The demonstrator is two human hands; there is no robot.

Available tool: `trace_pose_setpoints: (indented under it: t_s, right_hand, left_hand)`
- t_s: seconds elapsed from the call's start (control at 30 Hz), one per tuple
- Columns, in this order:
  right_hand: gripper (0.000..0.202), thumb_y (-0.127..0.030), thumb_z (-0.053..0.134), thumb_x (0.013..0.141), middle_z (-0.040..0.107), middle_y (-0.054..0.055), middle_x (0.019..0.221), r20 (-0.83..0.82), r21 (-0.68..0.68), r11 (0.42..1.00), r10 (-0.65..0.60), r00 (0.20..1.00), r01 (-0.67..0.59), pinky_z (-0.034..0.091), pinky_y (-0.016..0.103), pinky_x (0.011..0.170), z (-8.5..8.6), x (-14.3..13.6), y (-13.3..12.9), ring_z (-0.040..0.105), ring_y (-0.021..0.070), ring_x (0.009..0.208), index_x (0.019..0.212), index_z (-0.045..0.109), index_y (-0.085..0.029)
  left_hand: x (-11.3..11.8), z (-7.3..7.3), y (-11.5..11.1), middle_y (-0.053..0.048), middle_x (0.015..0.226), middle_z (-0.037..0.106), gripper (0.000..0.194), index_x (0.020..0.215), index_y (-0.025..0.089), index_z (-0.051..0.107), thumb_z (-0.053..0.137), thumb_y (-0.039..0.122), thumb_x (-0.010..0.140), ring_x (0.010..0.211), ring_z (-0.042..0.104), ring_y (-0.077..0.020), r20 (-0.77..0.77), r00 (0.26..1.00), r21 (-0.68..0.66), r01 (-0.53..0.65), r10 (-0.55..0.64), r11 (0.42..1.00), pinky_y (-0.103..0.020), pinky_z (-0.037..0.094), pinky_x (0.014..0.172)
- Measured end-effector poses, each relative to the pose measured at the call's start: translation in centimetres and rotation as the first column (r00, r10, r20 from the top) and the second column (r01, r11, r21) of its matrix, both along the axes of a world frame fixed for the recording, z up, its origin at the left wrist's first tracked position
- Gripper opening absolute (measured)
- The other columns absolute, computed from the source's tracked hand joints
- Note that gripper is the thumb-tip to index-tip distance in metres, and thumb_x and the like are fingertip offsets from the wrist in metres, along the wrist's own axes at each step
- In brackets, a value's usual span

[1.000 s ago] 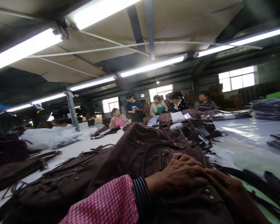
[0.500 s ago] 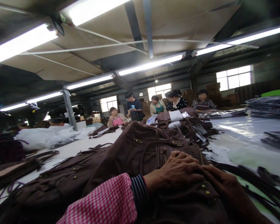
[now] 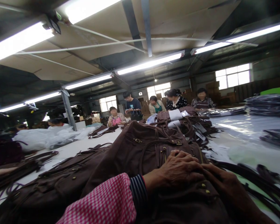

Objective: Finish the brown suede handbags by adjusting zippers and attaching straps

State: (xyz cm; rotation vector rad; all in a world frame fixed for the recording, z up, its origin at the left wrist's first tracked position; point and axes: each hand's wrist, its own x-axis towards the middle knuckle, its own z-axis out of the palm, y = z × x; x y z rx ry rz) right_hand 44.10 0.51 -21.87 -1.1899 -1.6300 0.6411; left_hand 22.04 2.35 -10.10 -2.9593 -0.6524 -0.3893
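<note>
A dark brown handbag (image 3: 130,155) with brass buckles and looped handles lies in front of me. My left hand (image 3: 177,168), below a striped cuff and a pink checked sleeve, rests flat on the bag's upper side, its fingers stretched to the right. From the lower right comes my right hand (image 3: 220,179), lying on the same bag with its fingers extended. Its fingertips meet the left hand's and are partly hidden there. Another brown bag (image 3: 60,174) lies at the left, against the first one.
Behind the handbag, several brown bags with white wrapping (image 3: 175,115) are piled up. Dark straps (image 3: 254,177) lie to the right. Plastic-wrapped flat goods (image 3: 268,105) are stacked far right. White plastic film (image 3: 46,135) is heaped at the left. Several people stand or sit across the white table (image 3: 105,137).
Both my hands stay in place on the handbag. The view shifts very slightly. Across the table, the person in the pink apron has lowered a hand from near the face.
</note>
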Motion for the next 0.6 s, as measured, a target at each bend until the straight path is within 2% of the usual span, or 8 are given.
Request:
trace_pose_setpoints:
  t_s: [0.3, 0.6]
  right_hand:
    - [0.050, -0.063, 0.059, 0.089, 0.075, 0.003, 0.100, -0.007, 0.011, 1.000, -0.015, 1.000, 0.015, 0.052, 0.024, 0.079, 0.33, -0.31, -0.17, 0.069, 0.0222, 0.090, 0.114, 0.073, -0.023]
    - [0.050, -0.062, 0.058, 0.090, 0.075, 0.003, 0.102, -0.005, 0.000, 1.000, -0.005, 1.000, 0.005, 0.052, 0.023, 0.080, 0.29, -0.26, -0.31, 0.069, 0.0221, 0.091, 0.117, 0.071, -0.023]
  left_hand:
    - [0.06, 0.05, 0.02, 0.003, 0.134, 0.059, 0.036, 0.124, 0.030, 0.059, 0.049, 0.056, 0.101, 0.128, 0.048, -0.0195, -0.007, 1.000, -0.001, 0.003, -0.003, 1.000, -0.036, 0.030, 0.109]
    - [0.15, 0.28, -0.21, 0.003, 0.136, 0.059, 0.035, 0.126, 0.031, 0.059, 0.046, 0.053, 0.102, 0.129, 0.048, -0.0194, 0.004, 1.000, -0.007, 0.021, -0.021, 1.000, -0.036, 0.030, 0.112]
